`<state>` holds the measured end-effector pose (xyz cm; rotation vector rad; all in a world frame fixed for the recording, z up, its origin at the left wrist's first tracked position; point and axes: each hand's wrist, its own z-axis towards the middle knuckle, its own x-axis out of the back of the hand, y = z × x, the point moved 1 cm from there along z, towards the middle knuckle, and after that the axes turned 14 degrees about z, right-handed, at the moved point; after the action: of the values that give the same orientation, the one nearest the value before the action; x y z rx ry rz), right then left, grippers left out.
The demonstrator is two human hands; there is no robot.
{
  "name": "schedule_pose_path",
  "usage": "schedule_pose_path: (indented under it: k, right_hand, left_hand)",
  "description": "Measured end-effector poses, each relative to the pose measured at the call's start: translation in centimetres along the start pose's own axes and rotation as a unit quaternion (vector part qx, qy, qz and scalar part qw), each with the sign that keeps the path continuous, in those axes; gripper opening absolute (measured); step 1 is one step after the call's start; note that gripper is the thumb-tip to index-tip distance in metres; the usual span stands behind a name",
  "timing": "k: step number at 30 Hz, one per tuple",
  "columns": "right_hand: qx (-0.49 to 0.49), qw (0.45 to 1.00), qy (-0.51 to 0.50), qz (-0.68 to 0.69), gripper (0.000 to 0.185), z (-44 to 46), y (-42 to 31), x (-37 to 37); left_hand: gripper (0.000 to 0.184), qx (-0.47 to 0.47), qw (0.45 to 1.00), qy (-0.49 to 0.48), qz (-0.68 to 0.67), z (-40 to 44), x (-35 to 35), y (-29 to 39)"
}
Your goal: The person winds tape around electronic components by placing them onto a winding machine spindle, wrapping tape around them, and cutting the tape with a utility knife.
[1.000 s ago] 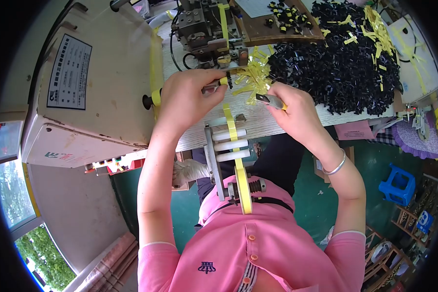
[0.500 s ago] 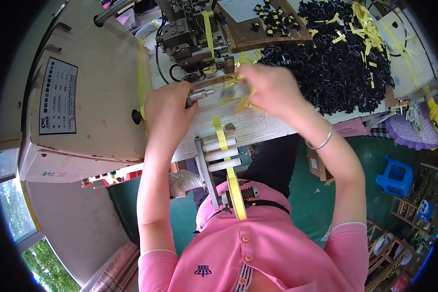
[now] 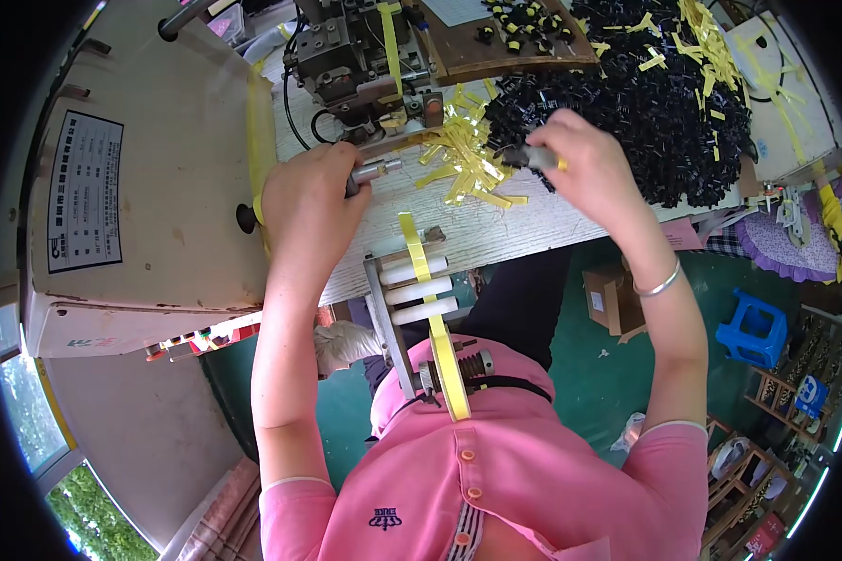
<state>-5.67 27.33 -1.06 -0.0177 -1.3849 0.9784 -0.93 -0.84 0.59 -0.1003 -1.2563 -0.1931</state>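
My left hand (image 3: pixel 313 192) is closed around a short metal cylinder (image 3: pixel 377 171) with a dark end, at the front of the metal press (image 3: pixel 341 70). To the right, my right hand (image 3: pixel 589 168) pinches a small grey tool (image 3: pixel 536 157) with a dark tip; its exact kind is not clear. The tool's tip is at the near left edge of a heap of small black pieces (image 3: pixel 627 131). Between my hands lies a loose pile of yellow strips (image 3: pixel 468 154). A yellow tape (image 3: pixel 393 56) hangs down the front of the press.
A bracket with white rollers (image 3: pixel 423 291) and a yellow tape reel (image 3: pixel 450 379) juts from the table edge towards my body. Behind is a wooden tray (image 3: pixel 458 56) with black-and-yellow parts (image 3: pixel 524 26). A beige machine housing (image 3: pixel 178 178) stands left. A blue stool (image 3: pixel 754 327) is on the floor.
My right hand has moved right with the grey tool, away from the press and the yellow strips to the black heap. My left hand stays on the metal cylinder; the view has shifted slightly.
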Motion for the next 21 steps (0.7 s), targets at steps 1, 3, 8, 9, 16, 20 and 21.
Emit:
schedule_pose_path:
  k: [1, 3, 8, 9, 16, 20, 21]
  right_hand:
    - [-0.022, 0.999, -0.010, -0.033, 0.019, -0.7, -0.6, -0.2]
    - [-0.027, 0.998, -0.005, -0.048, 0.020, -1.1, 0.0, -0.9]
    - [-0.067, 0.995, 0.017, 0.073, 0.017, 0.0, 0.4, 0.7]
    - [-0.077, 0.989, 0.034, 0.122, 0.018, 0.2, 0.8, 0.9]
    - [-0.226, 0.818, 0.044, 0.527, 0.023, 1.6, 0.8, 1.8]
    - [-0.179, 0.837, 0.016, 0.517, 0.023, 2.1, -2.6, -0.4]
    - [-0.174, 0.856, 0.021, 0.486, 0.023, 2.4, -3.9, -1.1]
  left_hand:
    - [0.018, 0.001, 1.000, -0.002, -0.001, 0.0, 0.0, 0.0]
    - [0.017, 0.001, 1.000, -0.002, -0.002, 0.0, 0.0, 0.0]
    - [0.017, -0.007, 1.000, 0.023, -0.006, -0.2, -0.4, -0.1]
    - [0.018, -0.011, 0.999, 0.035, -0.009, -0.2, -0.5, -0.1]
    - [0.018, -0.008, 1.000, 0.027, -0.007, -0.2, -0.4, 0.0]
    - [0.017, -0.008, 0.999, 0.033, -0.002, -0.2, -0.5, 0.0]
    - [0.017, -0.008, 0.999, 0.034, 0.001, -0.2, -0.4, 0.0]
